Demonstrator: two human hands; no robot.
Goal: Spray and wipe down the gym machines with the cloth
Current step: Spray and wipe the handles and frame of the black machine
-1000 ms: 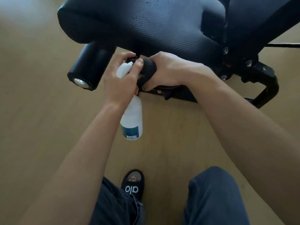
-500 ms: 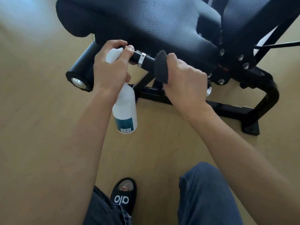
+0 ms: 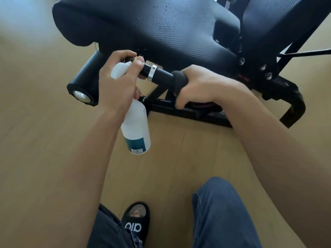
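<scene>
The left hand (image 3: 116, 86) is gripping the white spray bottle (image 3: 136, 130), its fingers (image 3: 138, 62) curled over the bottle's head and touching the black bar (image 3: 159, 74) under the gym machine's padded seat (image 3: 161, 27). The right hand (image 3: 198, 85) is clasping the dark cloth (image 3: 179, 78) around that bar, fingers wrapped beneath it, just beside the silver collar (image 3: 152, 73). Droplets are speckling the seat above the wooden floor (image 3: 35, 140).
</scene>
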